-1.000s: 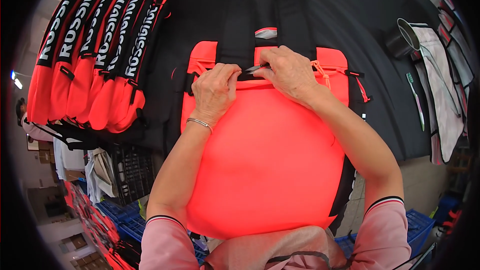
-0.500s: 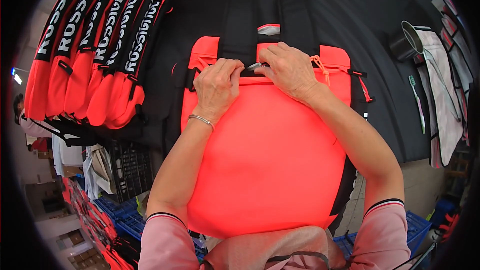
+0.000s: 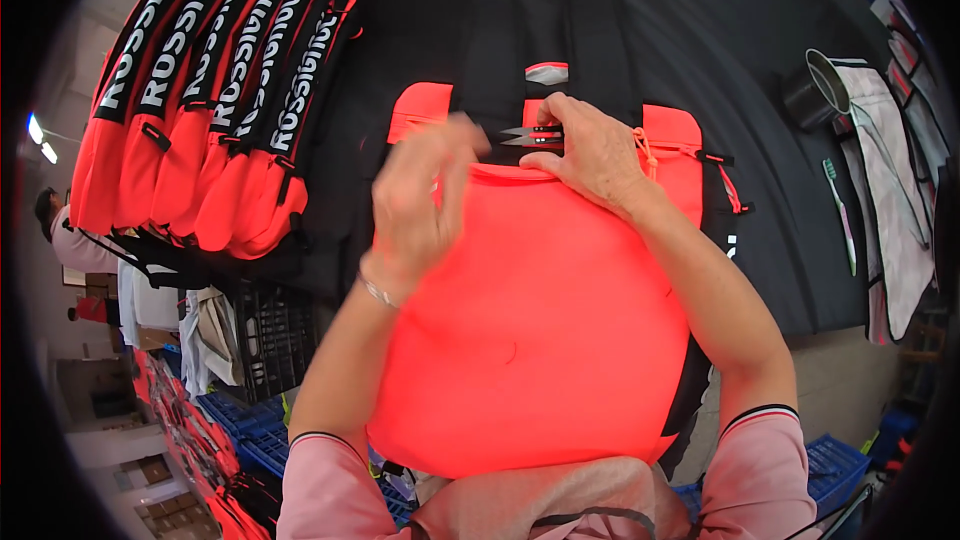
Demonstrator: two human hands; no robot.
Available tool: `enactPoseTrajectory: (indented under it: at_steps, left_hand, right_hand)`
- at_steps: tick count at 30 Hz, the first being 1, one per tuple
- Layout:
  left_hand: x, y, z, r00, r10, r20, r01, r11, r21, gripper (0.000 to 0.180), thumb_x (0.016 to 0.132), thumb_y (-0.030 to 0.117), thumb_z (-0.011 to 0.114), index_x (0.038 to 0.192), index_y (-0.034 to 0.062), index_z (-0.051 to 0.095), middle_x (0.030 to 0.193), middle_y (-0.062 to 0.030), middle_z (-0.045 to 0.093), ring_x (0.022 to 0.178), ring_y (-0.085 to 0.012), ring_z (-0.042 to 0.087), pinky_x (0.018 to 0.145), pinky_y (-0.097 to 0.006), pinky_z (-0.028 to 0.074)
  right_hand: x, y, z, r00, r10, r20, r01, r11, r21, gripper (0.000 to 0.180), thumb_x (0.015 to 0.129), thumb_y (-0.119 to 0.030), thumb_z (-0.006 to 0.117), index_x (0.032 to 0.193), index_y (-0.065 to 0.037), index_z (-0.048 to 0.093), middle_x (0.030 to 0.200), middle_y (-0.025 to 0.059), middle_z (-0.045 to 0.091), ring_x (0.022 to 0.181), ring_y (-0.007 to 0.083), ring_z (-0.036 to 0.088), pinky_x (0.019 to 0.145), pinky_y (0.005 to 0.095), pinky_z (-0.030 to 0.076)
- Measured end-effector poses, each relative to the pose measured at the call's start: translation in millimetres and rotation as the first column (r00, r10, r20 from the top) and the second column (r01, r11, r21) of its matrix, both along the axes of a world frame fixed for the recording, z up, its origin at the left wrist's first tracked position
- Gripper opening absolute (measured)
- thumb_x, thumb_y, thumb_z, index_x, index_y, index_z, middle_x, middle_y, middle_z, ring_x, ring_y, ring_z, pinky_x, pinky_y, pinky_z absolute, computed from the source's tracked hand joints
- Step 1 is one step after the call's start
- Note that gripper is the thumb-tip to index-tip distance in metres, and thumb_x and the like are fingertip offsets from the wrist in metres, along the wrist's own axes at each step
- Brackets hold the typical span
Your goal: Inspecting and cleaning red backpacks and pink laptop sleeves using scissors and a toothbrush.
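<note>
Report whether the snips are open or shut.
Open: the snips, held in the right hand, show two blades with a gap between their tips.

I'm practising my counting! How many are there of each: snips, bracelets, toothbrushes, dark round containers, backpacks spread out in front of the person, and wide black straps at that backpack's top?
Snips: 1
Bracelet: 1
Toothbrush: 1
Dark round container: 1
Backpack: 1
Wide black straps: 2
Total: 7
</note>
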State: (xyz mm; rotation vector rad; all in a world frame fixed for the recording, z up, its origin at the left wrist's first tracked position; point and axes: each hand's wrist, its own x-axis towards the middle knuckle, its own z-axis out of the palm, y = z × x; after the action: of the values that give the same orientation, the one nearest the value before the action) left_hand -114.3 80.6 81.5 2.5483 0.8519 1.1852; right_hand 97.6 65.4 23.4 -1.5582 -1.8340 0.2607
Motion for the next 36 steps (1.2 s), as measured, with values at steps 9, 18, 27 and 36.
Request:
enactPoseTrajectory:
  at_steps: [9, 18, 27, 36]
  left_hand:
    - [-24, 62, -11, 0.847, 0.151, -0.509, -0.197, 0.98, -0.037, 0.008, 0.081, 0.012, 0.071, 0.087, 0.0066, 0.071, 0.083, -0.0078, 0.067, 0.07, -0.0257, 0.067, 0.063, -0.034, 0.053]
    - [-19, 61, -37, 0.867, 0.242, -0.437, -0.21, 0.97, 0.122, 0.006, 0.084, 0.014, 0.069, 0.082, 0.0078, 0.067, 0.08, -0.0075, 0.066, 0.067, -0.0286, 0.066, 0.06, -0.035, 0.054]
    - [-30, 45, -28, 0.944, 0.139, -0.298, -0.143, 0.99, 0.01, 0.008, 0.082, 0.014, 0.071, 0.088, 0.0078, 0.07, 0.078, -0.0067, 0.064, 0.067, -0.0261, 0.065, 0.059, -0.033, 0.053]
    - [-27, 46, -24, 0.826, 0.153, -0.543, -0.144, 0.988, 0.059, 0.008, 0.083, 0.014, 0.069, 0.085, 0.0063, 0.069, 0.076, -0.006, 0.062, 0.067, -0.025, 0.064, 0.059, -0.035, 0.051]
  right_hand:
    - [-1, 0, 1, 0.999, -0.015, -0.031, 0.013, 0.999, -0.047, 0.037, 0.073, -0.023, 0.081, 0.092, -0.006, 0.054, 0.084, 0.0081, 0.065, 0.079, 0.0255, 0.065, 0.069, 0.038, 0.05]
    - [-3, -2, -2, 1.0, -0.015, 0.025, 0.015, 1.0, -0.022, 0.028, 0.073, -0.014, 0.078, 0.088, -0.006, 0.055, 0.079, 0.0072, 0.063, 0.074, 0.0261, 0.064, 0.064, 0.0391, 0.049]
    - [-7, -19, -2, 0.995, 0.099, -0.021, -0.1, 0.991, -0.088, 0.023, 0.073, -0.009, 0.075, 0.089, -0.006, 0.058, 0.087, 0.0064, 0.065, 0.076, 0.0271, 0.066, 0.065, 0.0398, 0.05]
    - [-8, -20, -5, 0.993, 0.115, -0.029, -0.116, 0.992, -0.057, 0.022, 0.074, -0.009, 0.074, 0.089, -0.005, 0.059, 0.089, 0.0072, 0.065, 0.078, 0.0294, 0.065, 0.066, 0.0412, 0.05]
